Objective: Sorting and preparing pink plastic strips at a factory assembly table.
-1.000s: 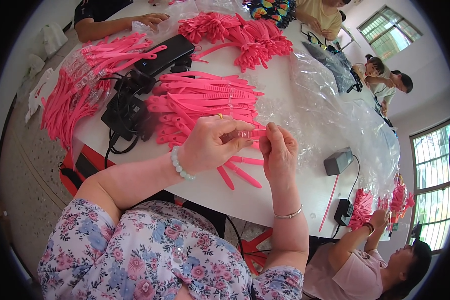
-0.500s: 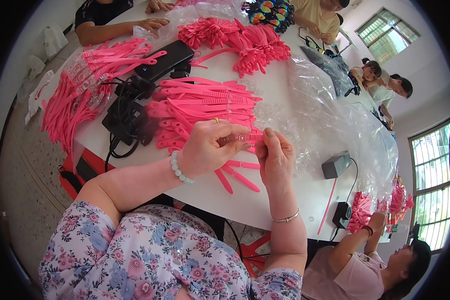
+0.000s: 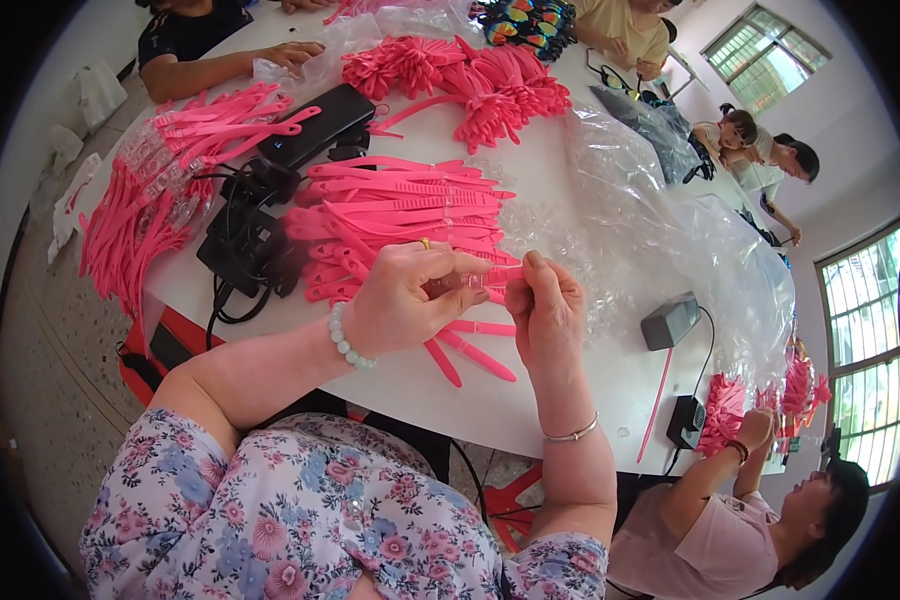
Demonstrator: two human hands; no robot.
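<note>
Over the near edge of a strap pile, my left hand (image 3: 407, 291) pinches a small clear plastic buckle (image 3: 472, 282) between thumb and fingers. A pink rubber strap (image 3: 502, 274) runs from it to my right hand (image 3: 550, 312), whose thumb and forefinger are closed on the strap's end. Part of the buckle is hidden by my fingers. Just beyond my hands lies a thick pile of pink straps (image 3: 400, 210), several with clear buckles. A few loose strap ends (image 3: 475, 356) stick out below my left hand.
Black adapters with cables (image 3: 245, 235) and a black power bank (image 3: 317, 125) lie left of the pile. More pink straps (image 3: 155, 190) are heaped at far left. Clear buckles (image 3: 545, 235) and plastic sheeting (image 3: 630, 180) spread rightward, near a grey block (image 3: 670, 320). Other people sit around the table.
Both hands stay almost in place, still gripping the strap and buckle. The strap and buckle have tilted slightly between my fingers. The whole view has shifted a little.
</note>
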